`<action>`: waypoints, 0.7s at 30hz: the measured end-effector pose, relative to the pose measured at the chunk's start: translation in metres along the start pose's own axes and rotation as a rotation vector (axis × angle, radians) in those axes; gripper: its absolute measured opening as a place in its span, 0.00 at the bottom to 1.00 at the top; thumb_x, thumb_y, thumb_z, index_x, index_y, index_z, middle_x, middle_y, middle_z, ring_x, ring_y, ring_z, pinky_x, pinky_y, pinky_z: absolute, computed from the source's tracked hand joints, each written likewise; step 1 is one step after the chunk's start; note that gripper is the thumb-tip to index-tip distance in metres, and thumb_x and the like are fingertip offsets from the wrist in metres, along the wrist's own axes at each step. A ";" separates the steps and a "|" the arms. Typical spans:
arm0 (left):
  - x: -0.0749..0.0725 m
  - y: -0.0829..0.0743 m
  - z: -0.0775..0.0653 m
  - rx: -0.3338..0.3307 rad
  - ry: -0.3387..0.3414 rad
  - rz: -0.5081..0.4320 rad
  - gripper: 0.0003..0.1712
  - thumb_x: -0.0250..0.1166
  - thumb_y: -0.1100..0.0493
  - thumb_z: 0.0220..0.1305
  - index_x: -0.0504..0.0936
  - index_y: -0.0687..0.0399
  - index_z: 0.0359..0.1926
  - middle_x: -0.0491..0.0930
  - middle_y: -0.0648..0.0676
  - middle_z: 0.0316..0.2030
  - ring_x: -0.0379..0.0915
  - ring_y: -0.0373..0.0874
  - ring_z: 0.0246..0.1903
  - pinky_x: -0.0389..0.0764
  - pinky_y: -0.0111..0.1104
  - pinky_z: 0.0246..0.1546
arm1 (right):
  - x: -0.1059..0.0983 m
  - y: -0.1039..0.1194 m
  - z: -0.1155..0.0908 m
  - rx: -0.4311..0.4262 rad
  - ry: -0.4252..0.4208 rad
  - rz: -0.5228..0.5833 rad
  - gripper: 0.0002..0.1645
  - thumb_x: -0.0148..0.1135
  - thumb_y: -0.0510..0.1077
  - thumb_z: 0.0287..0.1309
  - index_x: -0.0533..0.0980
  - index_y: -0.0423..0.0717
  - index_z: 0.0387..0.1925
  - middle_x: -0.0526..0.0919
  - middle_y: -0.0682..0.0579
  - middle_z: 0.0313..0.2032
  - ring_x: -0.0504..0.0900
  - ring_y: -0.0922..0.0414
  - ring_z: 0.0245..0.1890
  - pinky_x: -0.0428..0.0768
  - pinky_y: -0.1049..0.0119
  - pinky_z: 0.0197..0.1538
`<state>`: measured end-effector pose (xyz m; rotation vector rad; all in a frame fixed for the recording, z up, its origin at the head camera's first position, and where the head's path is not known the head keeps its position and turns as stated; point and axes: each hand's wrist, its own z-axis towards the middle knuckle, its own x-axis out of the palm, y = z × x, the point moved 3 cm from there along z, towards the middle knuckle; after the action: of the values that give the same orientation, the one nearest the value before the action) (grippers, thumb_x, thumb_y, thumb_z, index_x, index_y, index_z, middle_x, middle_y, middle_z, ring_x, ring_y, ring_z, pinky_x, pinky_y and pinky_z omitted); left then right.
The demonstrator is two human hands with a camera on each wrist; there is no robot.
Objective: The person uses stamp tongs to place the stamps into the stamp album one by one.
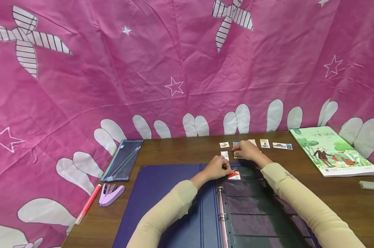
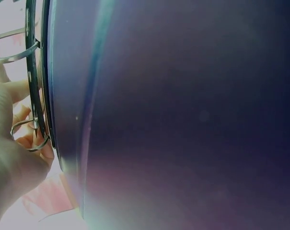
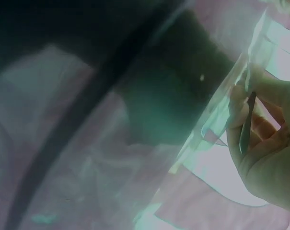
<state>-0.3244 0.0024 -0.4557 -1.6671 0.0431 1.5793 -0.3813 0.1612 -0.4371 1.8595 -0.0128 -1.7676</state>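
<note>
A blue-purple ring binder lies spread on the table, with a black pocket page on its rings. A red and white stamp is at the page's top pocket. My left hand rests at the page's upper left corner, fingertips right at this stamp; whether they pinch it I cannot tell. Beyond the page's top edge, my right hand holds slim metal tweezers between thumb and fingers. The hand is low over the loose stamps and partly hides some. A small pale stamp lies between the hands.
More stamps lie behind the binder, including a long one. At left are a zip pouch, a lilac stapler and a red pen. A green picture book and a whitish block are at right.
</note>
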 end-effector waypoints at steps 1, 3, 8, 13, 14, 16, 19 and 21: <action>0.000 0.000 0.000 0.002 0.000 -0.005 0.09 0.67 0.52 0.54 0.83 0.51 0.24 0.78 0.49 0.32 0.61 0.35 0.33 0.60 0.21 0.35 | 0.001 0.000 0.001 0.001 0.005 -0.005 0.13 0.60 0.41 0.57 0.82 0.43 0.43 0.84 0.42 0.45 0.80 0.42 0.49 0.77 0.49 0.48; 0.001 0.000 0.001 0.012 -0.004 -0.009 0.09 0.68 0.53 0.54 0.83 0.52 0.23 0.79 0.50 0.31 0.61 0.34 0.31 0.60 0.21 0.36 | 0.003 -0.002 0.004 -0.001 0.011 -0.017 0.12 0.60 0.41 0.57 0.83 0.43 0.42 0.85 0.42 0.45 0.80 0.42 0.49 0.77 0.48 0.49; 0.001 -0.001 0.000 0.024 -0.006 0.004 0.09 0.68 0.53 0.54 0.82 0.52 0.22 0.79 0.50 0.30 0.60 0.33 0.29 0.59 0.22 0.36 | 0.005 -0.002 0.006 0.025 -0.005 -0.039 0.11 0.62 0.41 0.55 0.84 0.47 0.40 0.85 0.44 0.44 0.81 0.43 0.47 0.78 0.50 0.44; 0.001 -0.002 0.000 0.018 -0.008 0.013 0.09 0.67 0.53 0.54 0.82 0.52 0.23 0.78 0.50 0.29 0.59 0.34 0.30 0.58 0.21 0.34 | 0.004 0.003 0.004 0.049 -0.046 -0.060 0.09 0.62 0.40 0.53 0.85 0.49 0.36 0.86 0.46 0.41 0.82 0.44 0.44 0.79 0.53 0.38; 0.001 -0.002 0.000 0.019 -0.012 0.018 0.09 0.67 0.53 0.54 0.82 0.52 0.23 0.78 0.50 0.29 0.59 0.34 0.30 0.58 0.21 0.35 | 0.004 0.004 0.004 0.051 -0.055 -0.063 0.09 0.63 0.40 0.53 0.85 0.49 0.35 0.86 0.46 0.41 0.83 0.44 0.43 0.79 0.54 0.36; 0.001 -0.002 0.000 0.024 -0.017 0.031 0.08 0.67 0.53 0.54 0.82 0.51 0.24 0.77 0.49 0.29 0.60 0.34 0.30 0.59 0.22 0.35 | 0.004 0.005 0.004 0.059 -0.067 -0.062 0.09 0.62 0.40 0.52 0.85 0.49 0.35 0.86 0.46 0.41 0.83 0.44 0.42 0.78 0.55 0.33; 0.002 -0.002 0.000 0.027 -0.016 0.053 0.08 0.67 0.53 0.54 0.81 0.50 0.25 0.76 0.49 0.30 0.60 0.34 0.31 0.60 0.22 0.35 | 0.001 0.007 0.003 0.058 -0.081 -0.064 0.09 0.62 0.39 0.52 0.85 0.49 0.35 0.86 0.45 0.41 0.83 0.45 0.39 0.77 0.58 0.31; 0.002 -0.002 -0.001 0.026 -0.010 0.066 0.08 0.67 0.52 0.55 0.81 0.49 0.25 0.75 0.48 0.30 0.59 0.35 0.31 0.60 0.22 0.35 | -0.003 0.006 0.002 0.067 -0.084 -0.042 0.09 0.61 0.39 0.54 0.85 0.48 0.35 0.85 0.46 0.40 0.82 0.47 0.35 0.74 0.61 0.28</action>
<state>-0.3225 0.0041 -0.4568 -1.6534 0.1141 1.6294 -0.3811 0.1564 -0.4317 1.8437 -0.0657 -1.8946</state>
